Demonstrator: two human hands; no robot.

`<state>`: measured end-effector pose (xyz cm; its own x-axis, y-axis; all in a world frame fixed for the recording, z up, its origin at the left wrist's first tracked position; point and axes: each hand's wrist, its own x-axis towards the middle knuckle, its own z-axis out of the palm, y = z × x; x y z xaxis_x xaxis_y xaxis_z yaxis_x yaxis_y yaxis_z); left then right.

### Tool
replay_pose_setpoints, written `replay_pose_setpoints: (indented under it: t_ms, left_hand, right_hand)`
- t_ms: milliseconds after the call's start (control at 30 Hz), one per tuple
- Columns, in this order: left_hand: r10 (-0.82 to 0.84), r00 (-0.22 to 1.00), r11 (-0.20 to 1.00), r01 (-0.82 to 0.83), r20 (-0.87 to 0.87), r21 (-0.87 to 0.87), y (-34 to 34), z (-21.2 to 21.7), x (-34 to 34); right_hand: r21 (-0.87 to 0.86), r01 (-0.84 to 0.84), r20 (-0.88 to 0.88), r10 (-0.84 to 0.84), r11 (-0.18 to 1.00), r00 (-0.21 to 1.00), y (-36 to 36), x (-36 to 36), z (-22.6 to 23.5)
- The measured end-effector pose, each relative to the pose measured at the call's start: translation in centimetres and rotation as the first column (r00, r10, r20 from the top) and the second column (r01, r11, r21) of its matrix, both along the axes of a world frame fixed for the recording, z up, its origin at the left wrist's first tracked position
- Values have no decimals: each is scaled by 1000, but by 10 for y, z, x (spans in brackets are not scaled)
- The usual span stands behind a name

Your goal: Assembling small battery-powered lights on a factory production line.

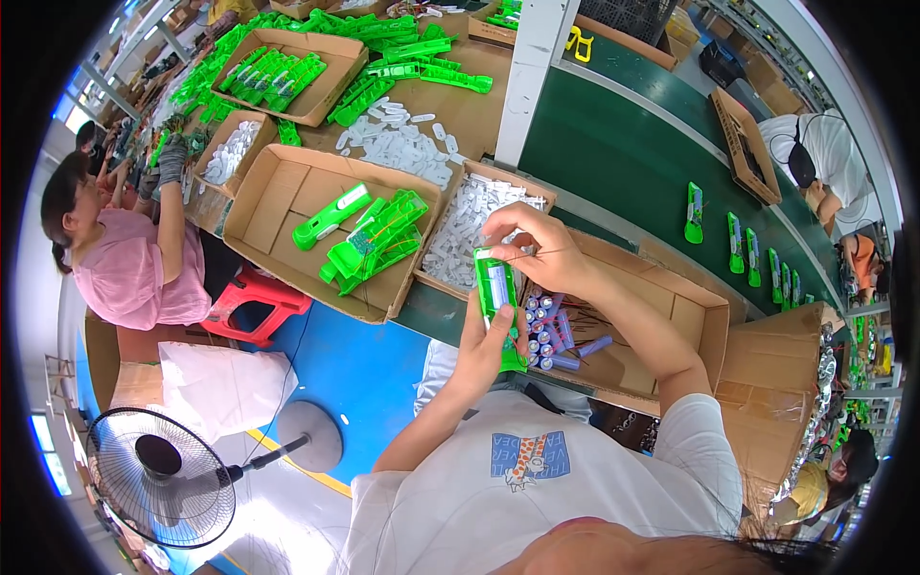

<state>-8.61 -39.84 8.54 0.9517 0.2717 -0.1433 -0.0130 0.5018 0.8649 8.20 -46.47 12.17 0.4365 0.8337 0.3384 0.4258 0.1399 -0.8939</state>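
A long green plastic housing (486, 278) stands nearly upright in front of me, with a pale purple battery cell lying in its open side. My left hand (481, 350) is closed round its lower half, the thumb across the front. At its top end is my right hand (544, 251), thumb and forefinger pinched together; what they hold, if anything, is too small to make out. Just below the right wrist, several purple battery cells (551, 335) with wires lie in a cardboard box (661, 287). Left of it, small clear-white plastic parts (470, 216) fill another box.
A cardboard tray (273, 182) with green housings stands left of my hands. Beyond are loose white pieces (398, 144) and piled green parts (393, 38). A conveyor belt (613, 144) carries green units at right. A co-worker in pink (134, 264) and a fan (161, 474) are at left.
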Motion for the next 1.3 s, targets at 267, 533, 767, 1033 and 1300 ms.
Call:
replay_pose_setpoints:
  t_ms: [267,533,767,1033,1300]
  left_hand:
    - [-64,997,995,60,51,81,-9,3,4]
    - [-124,988,991,119,89,59,-17,6,9]
    - [-111,993,981,101,51,166,-21,6,7]
    - [-290,953,954,295,84,-56,-9,13,4]
    - [-289,956,895,285,40,-343,-11,10,3]
  right_hand:
    - [18,-90,-357,91,996,930,-15,-3,-8]
    - [-91,-121,-425,72,988,902,-25,11,-2]
    - [-14,-137,-367,122,990,922,-33,9,-1]
    - [66,-36,-233,50,997,971,-39,4,-4]
    - [207,161,88,-182,965,979,-28,2,-1]
